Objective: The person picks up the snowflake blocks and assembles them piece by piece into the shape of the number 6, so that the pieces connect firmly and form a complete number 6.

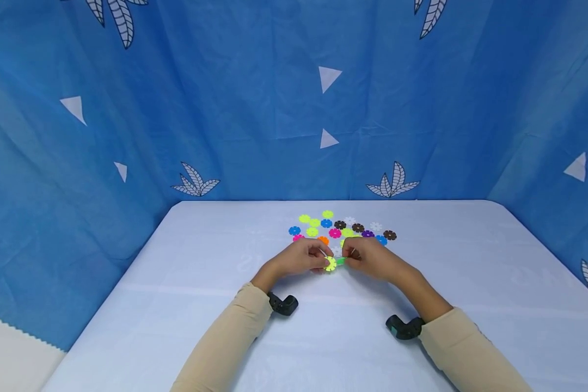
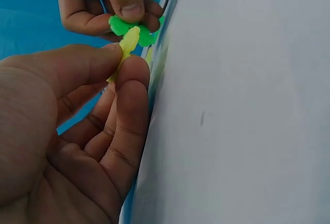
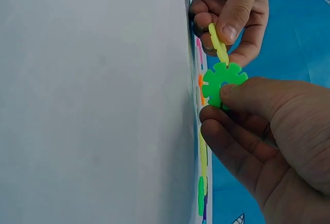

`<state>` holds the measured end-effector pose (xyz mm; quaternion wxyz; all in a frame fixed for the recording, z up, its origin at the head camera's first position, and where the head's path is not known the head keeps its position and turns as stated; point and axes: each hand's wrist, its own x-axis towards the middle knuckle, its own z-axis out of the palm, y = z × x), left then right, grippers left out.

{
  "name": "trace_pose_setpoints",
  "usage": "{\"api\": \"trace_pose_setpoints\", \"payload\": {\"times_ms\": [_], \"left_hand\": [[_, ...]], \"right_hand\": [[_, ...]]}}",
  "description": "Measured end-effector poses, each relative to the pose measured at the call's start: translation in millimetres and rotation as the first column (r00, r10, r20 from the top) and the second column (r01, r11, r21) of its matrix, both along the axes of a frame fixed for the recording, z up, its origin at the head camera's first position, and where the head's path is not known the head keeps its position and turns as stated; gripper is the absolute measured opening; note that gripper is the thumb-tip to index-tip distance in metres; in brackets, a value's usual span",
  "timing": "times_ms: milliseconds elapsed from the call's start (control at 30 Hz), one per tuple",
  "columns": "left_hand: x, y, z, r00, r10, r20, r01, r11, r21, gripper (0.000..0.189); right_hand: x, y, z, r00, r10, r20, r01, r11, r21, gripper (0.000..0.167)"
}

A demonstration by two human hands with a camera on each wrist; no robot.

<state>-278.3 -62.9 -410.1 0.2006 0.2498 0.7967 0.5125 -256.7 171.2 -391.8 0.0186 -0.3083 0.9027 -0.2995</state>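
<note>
My left hand (image 1: 304, 257) pinches a yellow notched disc (image 1: 330, 264) between thumb and fingertips. A green notched disc (image 3: 223, 82) with a hole in its middle is pinched by my right hand (image 1: 371, 257), the thumb lying over its face. The two discs meet edge to edge and stand crosswise to each other, as the right wrist view shows. In the left wrist view the yellow disc (image 2: 130, 41) overlaps the rim of the green disc (image 2: 146, 38). Both hands are close over the table, just in front of the loose discs.
Behind the hands, several loose notched discs lie spread on the white table (image 1: 176, 326), among them a blue disc (image 1: 294, 231), a brown disc (image 1: 390, 235), a pink disc (image 1: 335, 233) and a yellow disc (image 1: 328, 214). A blue patterned cloth (image 1: 284, 98) hangs beyond the table's back edge.
</note>
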Motion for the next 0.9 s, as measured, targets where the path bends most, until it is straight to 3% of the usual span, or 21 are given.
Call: {"api": "trace_pose_setpoints", "payload": {"times_ms": [267, 533, 900], "left_hand": [[0.4, -0.6, -2.3, 1.0, 0.009, 0.003, -0.009, 1.0, 0.017, 0.016], [1.7, 2.9, -0.7, 0.999, 0.036, -0.031, -0.037, 0.999, -0.026, 0.013], [2.3, 4.6, 0.4, 0.996, 0.083, -0.015, -0.083, 0.996, -0.034, 0.011]], "right_hand": [[0.9, -2.7, 0.1, 1.0, 0.005, -0.004, -0.004, 0.999, 0.033, 0.017], [1.9, -5.9, 0.9, 1.0, -0.012, 0.024, 0.011, 0.998, 0.06, 0.012], [2.5, -10.3, 3.5, 0.999, -0.016, 0.039, 0.014, 0.998, 0.061, 0.009]]}}
